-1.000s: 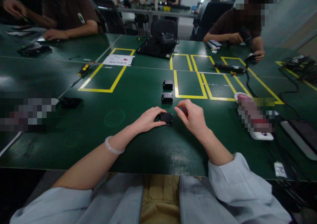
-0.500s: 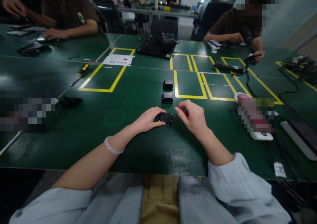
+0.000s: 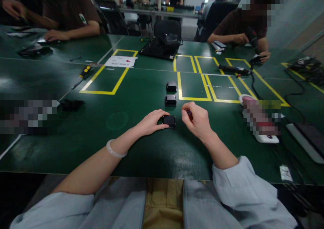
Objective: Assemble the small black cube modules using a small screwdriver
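Observation:
My left hand point(image 3: 153, 122) grips a small black box point(image 3: 169, 121) by its left side, thumb at the near edge and fingers at the far edge, on the green table point(image 3: 149, 154). Just right of the box, my right hand point(image 3: 197, 118) is closed around a small dark thing point(image 3: 189, 114), mostly hidden by the fingers. Two similar black boxes, a nearer one point(image 3: 170, 100) and a farther one point(image 3: 171, 86), stand in line beyond the held one.
Yellow tape outlines mark the table. A yellow-black screwdriver point(image 3: 84, 73) lies left, near a paper sheet point(image 3: 121, 61). A black flat panel point(image 3: 159, 49) lies at the back. A dark cylindrical tool point(image 3: 234, 69) and a pink-white device point(image 3: 260, 121) lie right. People sit across the table.
My right hand's fingertips have drawn in slightly, a little farther right from the held box. My left hand stays on the box.

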`<state>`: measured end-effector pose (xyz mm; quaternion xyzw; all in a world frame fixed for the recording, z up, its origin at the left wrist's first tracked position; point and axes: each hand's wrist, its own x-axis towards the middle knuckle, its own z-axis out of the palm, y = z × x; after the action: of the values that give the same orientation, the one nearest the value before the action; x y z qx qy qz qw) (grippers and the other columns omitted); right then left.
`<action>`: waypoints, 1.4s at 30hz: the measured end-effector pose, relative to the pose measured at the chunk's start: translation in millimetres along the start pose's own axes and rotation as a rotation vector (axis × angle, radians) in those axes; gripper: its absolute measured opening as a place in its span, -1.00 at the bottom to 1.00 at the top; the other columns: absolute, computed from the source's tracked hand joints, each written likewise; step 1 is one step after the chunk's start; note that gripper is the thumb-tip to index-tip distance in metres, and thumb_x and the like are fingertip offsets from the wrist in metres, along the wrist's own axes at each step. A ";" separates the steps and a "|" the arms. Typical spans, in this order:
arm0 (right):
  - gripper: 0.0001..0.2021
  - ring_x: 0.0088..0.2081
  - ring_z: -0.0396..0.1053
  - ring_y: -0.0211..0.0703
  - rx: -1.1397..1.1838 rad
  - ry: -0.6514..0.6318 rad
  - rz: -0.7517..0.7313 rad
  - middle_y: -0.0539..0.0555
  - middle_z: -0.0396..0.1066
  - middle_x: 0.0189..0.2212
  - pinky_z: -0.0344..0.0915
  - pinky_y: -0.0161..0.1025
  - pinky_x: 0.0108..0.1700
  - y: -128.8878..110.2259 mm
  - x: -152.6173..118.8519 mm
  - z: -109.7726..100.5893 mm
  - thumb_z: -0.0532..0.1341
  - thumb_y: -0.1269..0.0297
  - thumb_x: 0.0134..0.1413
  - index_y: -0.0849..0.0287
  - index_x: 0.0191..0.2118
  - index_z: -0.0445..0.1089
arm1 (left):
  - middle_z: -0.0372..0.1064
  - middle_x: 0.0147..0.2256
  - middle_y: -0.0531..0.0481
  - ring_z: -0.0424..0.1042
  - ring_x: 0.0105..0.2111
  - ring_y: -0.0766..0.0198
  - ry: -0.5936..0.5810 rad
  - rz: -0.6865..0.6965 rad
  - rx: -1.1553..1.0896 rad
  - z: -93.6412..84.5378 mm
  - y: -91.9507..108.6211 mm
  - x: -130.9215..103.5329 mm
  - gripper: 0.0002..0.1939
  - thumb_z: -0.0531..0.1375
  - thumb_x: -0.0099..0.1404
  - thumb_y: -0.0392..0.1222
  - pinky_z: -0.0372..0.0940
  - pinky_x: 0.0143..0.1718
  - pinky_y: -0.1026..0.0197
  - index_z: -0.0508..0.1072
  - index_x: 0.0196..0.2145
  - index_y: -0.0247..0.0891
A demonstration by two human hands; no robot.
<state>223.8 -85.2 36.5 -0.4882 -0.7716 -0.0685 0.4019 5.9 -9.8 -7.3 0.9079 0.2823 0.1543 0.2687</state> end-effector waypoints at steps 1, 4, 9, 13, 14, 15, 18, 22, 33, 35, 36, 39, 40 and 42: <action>-0.89 -0.50 0.25 -0.27 -0.003 -0.002 0.000 -0.01 0.35 -0.49 0.18 -0.28 -0.37 -0.1 0.2 -0.3 0.08 0.28 0.26 0.15 -0.29 0.30 | 0.36 -0.07 -0.09 0.34 -0.07 0.08 -0.001 0.002 0.001 0.0 -0.1 0.1 -0.61 0.21 0.32 0.01 0.25 -0.05 0.08 0.34 0.04 -0.18; -0.84 -0.51 0.24 -0.28 -0.020 -0.007 0.014 -0.02 0.35 -0.50 0.15 -0.29 -0.39 0.4 0.5 -0.1 0.10 0.21 0.27 0.14 -0.31 0.30 | 0.36 -0.07 -0.09 0.34 -0.07 0.08 -0.001 0.002 0.004 -0.1 -0.2 0.3 -0.61 0.22 0.32 0.00 0.25 -0.05 0.08 0.34 0.05 -0.18; -0.87 -0.48 0.28 -0.27 -0.003 0.007 0.031 0.01 0.40 -0.44 0.19 -0.28 -0.35 1.6 0.1 1.4 0.04 0.32 0.28 0.15 -0.21 0.32 | 0.36 -0.07 -0.09 0.34 -0.07 0.07 -0.003 -0.007 -0.001 -0.3 -0.3 -0.1 -0.61 0.20 0.32 0.00 0.25 -0.05 0.07 0.34 0.04 -0.18; -0.86 -0.47 0.29 -0.25 0.007 -0.001 0.008 0.03 0.39 -0.42 0.22 -0.27 -0.34 0.8 -0.2 0.5 0.03 0.39 0.23 0.18 -0.19 0.31 | 0.35 -0.07 -0.09 0.34 -0.07 0.07 -0.002 -0.004 0.007 0.0 -0.6 -0.4 -0.60 0.20 0.32 0.01 0.25 -0.04 0.07 0.34 0.04 -0.18; -0.87 -0.47 0.29 -0.25 0.007 -0.008 0.004 0.02 0.38 -0.43 0.22 -0.27 -0.34 0.5 -0.3 0.1 0.03 0.39 0.22 0.17 -0.19 0.31 | 0.35 -0.07 -0.09 0.34 -0.07 0.07 -0.004 -0.004 0.008 0.1 -0.7 -0.4 -0.61 0.20 0.32 0.01 0.25 -0.04 0.07 0.34 0.04 -0.18; -0.88 -0.47 0.29 -0.26 0.005 -0.015 0.001 0.01 0.37 -0.43 0.22 -0.27 -0.34 0.3 -0.3 -0.2 0.03 0.37 0.23 0.17 -0.20 0.30 | 0.35 -0.07 -0.09 0.34 -0.07 0.07 -0.004 -0.003 0.007 0.0 -0.6 -0.4 -0.61 0.20 0.32 0.01 0.25 -0.04 0.07 0.34 0.04 -0.17; -0.88 -0.48 0.28 -0.25 -0.009 -0.020 0.000 0.00 0.35 -0.47 0.21 -0.27 -0.35 0.2 -0.4 -0.8 0.08 0.26 0.27 0.16 -0.23 0.30 | 0.36 -0.09 -0.08 0.34 -0.08 0.08 -0.005 -0.001 0.003 -0.3 -0.6 -0.5 -0.61 0.21 0.32 0.01 0.24 -0.06 0.09 0.34 0.04 -0.18; -0.84 -0.50 0.26 -0.27 -0.040 -0.017 0.004 0.00 0.36 -0.48 0.19 -0.28 -0.38 1.1 -0.3 0.1 0.12 0.18 0.27 0.16 -0.26 0.30 | 0.36 -0.09 -0.08 0.34 -0.09 0.09 -0.004 -0.004 -0.001 -0.2 -1.0 -0.8 -0.60 0.21 0.32 0.00 0.25 -0.07 0.09 0.34 0.05 -0.18; -0.90 -0.48 0.29 -0.27 -0.017 -0.042 -0.032 0.01 0.40 -0.42 0.21 -0.28 -0.36 -0.8 0.2 -0.1 0.07 0.35 0.23 0.16 -0.18 0.29 | 0.36 -0.07 -0.08 0.35 -0.07 0.07 0.006 -0.011 0.003 1.2 -0.9 -0.3 -0.61 0.21 0.31 0.02 0.25 -0.05 0.07 0.35 0.03 -0.16; -0.90 -0.49 0.29 -0.26 -0.042 -0.032 -0.041 0.01 0.39 -0.45 0.20 -0.28 -0.37 -1.5 0.7 -1.2 0.09 0.28 0.26 0.17 -0.21 0.30 | 0.36 -0.07 -0.08 0.35 -0.08 0.08 0.005 -0.007 0.003 1.5 -1.4 -0.5 -0.61 0.21 0.31 0.02 0.25 -0.06 0.08 0.35 0.04 -0.17; -0.88 -0.49 0.28 -0.26 -0.056 -0.027 -0.040 0.01 0.39 -0.46 0.19 -0.28 -0.37 -1.7 0.8 -1.5 0.10 0.24 0.27 0.16 -0.23 0.30 | 0.36 -0.08 -0.08 0.35 -0.08 0.08 0.005 -0.006 0.002 1.5 -1.5 -0.6 -0.61 0.21 0.31 0.01 0.25 -0.06 0.08 0.35 0.04 -0.17; -0.87 -0.50 0.27 -0.26 -0.073 -0.018 -0.028 0.00 0.39 -0.47 0.18 -0.28 -0.38 -1.2 0.5 -0.4 0.08 0.24 0.29 0.16 -0.25 0.30 | 0.36 -0.07 -0.09 0.35 -0.07 0.07 0.003 -0.009 0.003 0.6 -1.1 -0.6 -0.61 0.21 0.31 0.01 0.25 -0.06 0.08 0.35 0.04 -0.17; -0.87 -0.50 0.28 -0.27 -0.067 -0.020 -0.023 0.01 0.39 -0.46 0.18 -0.28 -0.37 -0.9 0.2 0.2 0.06 0.27 0.30 0.16 -0.24 0.29 | 0.36 -0.07 -0.09 0.34 -0.07 0.07 0.001 -0.011 0.003 0.2 -0.9 -0.7 -0.61 0.21 0.31 0.01 0.25 -0.05 0.07 0.35 0.04 -0.17; -0.88 -0.48 0.29 -0.27 -0.051 -0.030 -0.016 0.02 0.40 -0.43 0.19 -0.29 -0.36 -0.5 -0.4 1.1 0.02 0.34 0.29 0.16 -0.20 0.29 | 0.36 -0.06 -0.09 0.34 -0.07 0.07 0.000 -0.013 0.001 -0.3 -0.6 -0.8 -0.61 0.21 0.32 0.01 0.25 -0.05 0.07 0.35 0.04 -0.17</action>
<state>222.9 -85.2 35.6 -0.4932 -0.7794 -0.0839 0.3770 4.9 -9.7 -7.5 0.9062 0.2882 0.1527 0.2692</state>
